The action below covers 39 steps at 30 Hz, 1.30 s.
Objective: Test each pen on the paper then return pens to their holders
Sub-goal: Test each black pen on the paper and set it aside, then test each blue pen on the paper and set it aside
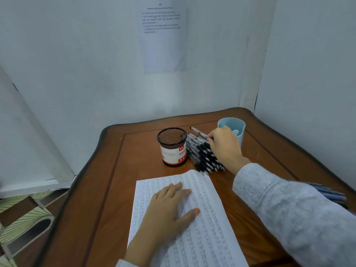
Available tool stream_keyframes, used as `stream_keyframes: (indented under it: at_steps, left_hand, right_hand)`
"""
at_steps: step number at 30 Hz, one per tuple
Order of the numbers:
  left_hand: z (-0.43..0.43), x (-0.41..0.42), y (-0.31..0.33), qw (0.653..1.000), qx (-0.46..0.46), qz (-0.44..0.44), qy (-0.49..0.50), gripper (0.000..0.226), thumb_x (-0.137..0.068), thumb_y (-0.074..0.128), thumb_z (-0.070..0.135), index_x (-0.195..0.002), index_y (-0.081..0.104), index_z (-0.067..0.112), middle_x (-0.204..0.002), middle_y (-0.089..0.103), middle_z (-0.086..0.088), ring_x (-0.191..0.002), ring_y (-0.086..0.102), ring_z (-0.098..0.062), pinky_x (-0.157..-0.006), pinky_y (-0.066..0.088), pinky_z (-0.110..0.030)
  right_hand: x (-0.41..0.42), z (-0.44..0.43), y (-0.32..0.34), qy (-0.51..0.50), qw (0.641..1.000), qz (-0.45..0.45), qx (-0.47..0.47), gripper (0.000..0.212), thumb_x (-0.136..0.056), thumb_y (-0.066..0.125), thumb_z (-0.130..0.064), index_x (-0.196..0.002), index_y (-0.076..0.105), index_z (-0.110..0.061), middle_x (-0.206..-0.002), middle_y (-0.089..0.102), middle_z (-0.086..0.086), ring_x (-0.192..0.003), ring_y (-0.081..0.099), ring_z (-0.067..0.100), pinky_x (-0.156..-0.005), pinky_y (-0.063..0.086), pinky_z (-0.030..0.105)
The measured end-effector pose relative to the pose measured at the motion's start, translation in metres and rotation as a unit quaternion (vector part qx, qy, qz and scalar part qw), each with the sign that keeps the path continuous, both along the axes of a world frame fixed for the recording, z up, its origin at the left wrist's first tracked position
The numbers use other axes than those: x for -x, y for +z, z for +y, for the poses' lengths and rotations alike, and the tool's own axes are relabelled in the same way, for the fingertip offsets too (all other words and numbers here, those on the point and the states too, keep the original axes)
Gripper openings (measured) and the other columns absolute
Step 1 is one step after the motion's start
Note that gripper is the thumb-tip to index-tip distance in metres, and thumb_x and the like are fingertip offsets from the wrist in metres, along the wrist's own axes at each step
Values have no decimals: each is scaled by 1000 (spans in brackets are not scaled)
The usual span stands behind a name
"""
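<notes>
**Inspector:** On the far right of the wooden table (100, 199), note two holders. A black mesh cup (172, 149) with a red and white label stands upright; nothing protrudes above its rim, and the mesh hides whatever may sit lower down. Well to its right stands a light blue cup (238, 130), also upright. Part of its inside shows pale and bare; the remainder is screened by the hand.

**Clerk:** And the pens?

**Inspector:** A heap of black-gripped pens (203, 155) lies flat on the table between the two cups, touching the mesh cup's right side, tips pointing toward the near edge. Blue pens (327, 191) lie at the right edge, partly behind the grey sleeve (292, 214).

**Clerk:** Hands?

**Inspector:** Right hand (224, 145) reaches over the far end of the heap, fingers curled down onto the pens. One pen (199, 132) angles up from beneath the fingertips toward the far left. Whether the fingers have actually closed on it, I cannot tell; the back of the hand covers the grip. Left hand (171, 207) lies flat and open, palm down, fingers spread, holding nothing, pressing on the paper.

**Clerk:** The paper?

**Inspector:** A lined sheet (202, 237) covered in rows of small marks, lying near centre, its far corner just beside the pen tips. A printed notice (162, 33) hangs on the far wall.
</notes>
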<state>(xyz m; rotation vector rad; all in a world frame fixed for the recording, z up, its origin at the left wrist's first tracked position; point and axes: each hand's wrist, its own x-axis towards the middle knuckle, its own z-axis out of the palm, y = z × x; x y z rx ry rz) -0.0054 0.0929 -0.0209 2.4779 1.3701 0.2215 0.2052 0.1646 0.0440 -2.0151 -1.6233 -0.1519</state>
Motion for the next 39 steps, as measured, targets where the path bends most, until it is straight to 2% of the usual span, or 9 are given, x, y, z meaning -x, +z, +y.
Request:
stream_keyframes:
  at_steps: [5,12,20,23,25,28,29,33,39]
  left_hand:
    - [1,1,2,1000,-5,-2,-4,59,-88,37,69,-142,28,46,-155,15,24,-143,9,-2,-119,9,-31]
    - [1,2,2,1000,-17,-4,-5,57,-89,38,68,-141,31,45,-154,17,24,-141,13,0,-116,10,-28]
    - [-3,2,1,1000,-19,-13,-3,55,-90,39,65,-141,32,44,-154,19,21,-141,15,-2,-114,11,-28]
    - [-7,3,1,1000,-11,-16,1,55,-91,41,64,-141,33,43,-154,19,20,-142,14,-4,-115,11,-30]
    - [-11,3,0,1000,-3,-16,2,56,-91,41,63,-142,33,42,-155,19,19,-144,12,-6,-116,11,-32]
    - [-17,1,1,1000,6,-12,3,59,-91,40,63,-144,30,40,-157,16,16,-146,12,-9,-118,9,-34]
    - [-21,1,1,1000,11,-10,3,61,-90,38,64,-145,29,39,-158,14,15,-146,10,-9,-118,7,-35]
    - [-36,-2,2,999,43,17,-11,77,-84,32,73,-150,16,37,-160,2,12,-148,-3,-11,-119,-3,-37]
    - [-55,-17,-1,998,46,23,-40,82,-84,33,74,-152,9,35,-160,-5,10,-147,-10,-12,-119,-8,-39]
  right_hand:
    - [4,5,-2,-3,998,-54,34,13,-94,55,-8,-99,68,-6,-92,64,13,-84,58,24,-75,49,32]
    - [-1,-1,-3,25,998,-50,28,24,-99,47,-19,-106,67,-10,-104,68,11,-98,56,22,-88,46,33]
    - [-15,-39,11,79,997,8,-23,25,-97,50,-19,-103,72,-8,-97,68,8,-97,53,19,-84,49,35]
    - [-25,-58,10,98,994,45,-24,22,-95,54,-19,-96,73,-8,-91,70,6,-85,58,16,-70,47,23]
    - [-32,-72,9,108,992,63,-9,19,-94,56,-19,-93,73,-9,-92,70,5,-84,60,15,-67,47,22]
    - [-39,-92,0,116,989,91,26,19,-93,57,-19,-92,73,-10,-95,72,5,-85,65,18,-71,56,37]
    - [-41,-98,-3,115,988,97,36,19,-93,57,-20,-95,74,-11,-98,72,4,-85,64,16,-73,56,37]
    - [-40,-122,-18,113,983,127,66,20,-93,59,-22,-103,73,-14,-100,71,-2,-86,61,8,-76,49,22]
    - [-33,-159,-39,145,975,136,97,18,-93,58,-23,-99,74,-17,-94,71,-5,-83,60,5,-78,51,22]
